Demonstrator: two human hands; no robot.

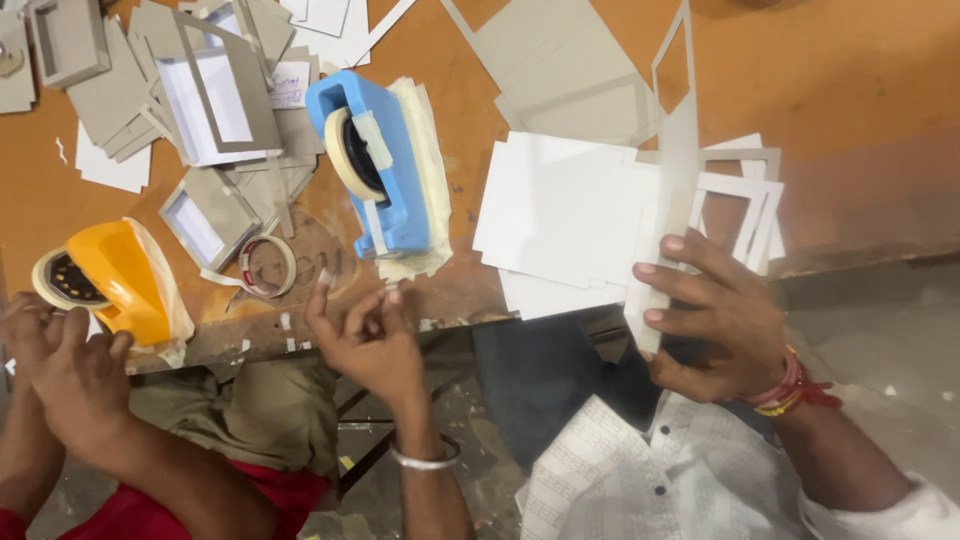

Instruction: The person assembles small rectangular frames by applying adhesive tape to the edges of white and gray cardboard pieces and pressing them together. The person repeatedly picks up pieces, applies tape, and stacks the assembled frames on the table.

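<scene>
My right hand (715, 335) grips a grey-white cardboard frame piece (678, 150) by its lower end, just off the table's front edge. The piece reaches up over a stack of white cards (560, 215). My left hand (370, 335), with a silver bangle on the wrist, hovers at the table edge below the blue tape dispenser (385, 165). Its fingertips pinch a short bit of pale tape (326, 279).
Another person's hands (60, 355) rest by a yellow tape dispenser (115, 280) at the left. A loose tape roll (266, 266), grey card frames (225, 95) and offcuts cover the orange table (860, 90). More white frames (745, 200) lie at the right.
</scene>
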